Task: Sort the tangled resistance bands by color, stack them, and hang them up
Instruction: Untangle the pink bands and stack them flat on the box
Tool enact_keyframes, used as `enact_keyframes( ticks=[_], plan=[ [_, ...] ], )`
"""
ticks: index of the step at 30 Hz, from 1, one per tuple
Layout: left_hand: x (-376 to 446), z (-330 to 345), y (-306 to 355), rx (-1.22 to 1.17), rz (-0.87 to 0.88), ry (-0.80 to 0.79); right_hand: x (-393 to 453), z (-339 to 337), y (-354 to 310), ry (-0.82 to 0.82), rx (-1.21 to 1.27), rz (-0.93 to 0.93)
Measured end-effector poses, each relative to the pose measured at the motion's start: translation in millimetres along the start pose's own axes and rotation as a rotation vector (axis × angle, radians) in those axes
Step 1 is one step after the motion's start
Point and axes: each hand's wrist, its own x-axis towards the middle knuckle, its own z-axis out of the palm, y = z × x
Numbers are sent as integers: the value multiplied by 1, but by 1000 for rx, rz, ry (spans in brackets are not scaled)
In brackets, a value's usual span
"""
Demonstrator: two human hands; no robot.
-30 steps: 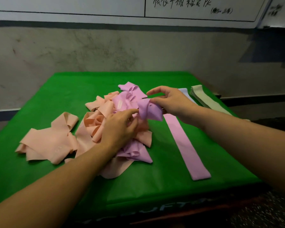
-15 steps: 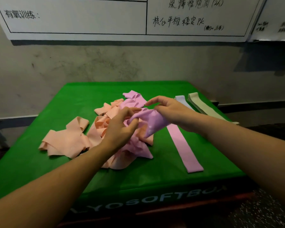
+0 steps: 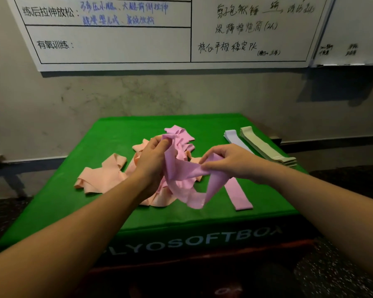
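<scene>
A pink resistance band [image 3: 181, 179] hangs in a twisted loop above the green box top [image 3: 116, 134]. My left hand [image 3: 153, 160] grips its upper end and my right hand [image 3: 230, 162] pinches the other part. Under them lies a tangled pile of peach bands [image 3: 101, 175] with more pink bands [image 3: 179, 134] at its far side. A flat pink band [image 3: 239, 194] lies straight to the right. Farther right lie a pale lilac band stack [image 3: 233, 136] and a grey-green band stack [image 3: 261, 145].
The green top belongs to a soft box with white lettering on its front [image 3: 192, 241]. It stands against a grey wall under a whiteboard [image 3: 138, 39] with handwriting. Dark floor surrounds the box on both sides.
Both hands have lifted the pink band up out of the pile and pulled it apart, so it now hangs in a loop. My view has tilted upward, showing more whiteboard.
</scene>
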Motion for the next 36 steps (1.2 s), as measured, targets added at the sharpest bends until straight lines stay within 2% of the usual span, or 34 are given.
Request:
enact_keyframes(
  ticks=[4,8,11,15,19,23,25,27,30,33,36],
  plan=[
    [-25,14,4,-35,-13,-9,-28,12,2,-77,-86,-33],
    [-49,22,4,-85,-101,-22,-55,24,-2,-73,-26,-76],
    [-67,27,9,-69,-137,7,-73,31,-13,22,155,-123],
    [-85,31,16,-125,-182,56,-98,40,-33,269,269,-239],
    [-106,38,28,-114,-207,118,-117,50,-49,350,184,-291],
    [-128,42,37,-79,-175,157,-126,59,-51,416,-126,-238],
    [-138,41,38,-52,-161,154,-136,59,-53,428,-114,-233],
    [-146,38,37,-80,-154,133,-145,56,-56,423,19,-184],
    [-157,35,34,-154,-169,72,-154,47,-56,378,428,8],
    [-168,31,28,-41,-88,62,-160,41,-50,305,723,160],
    [-174,24,23,67,-16,53,-164,37,-47,326,840,170]
  ],
)
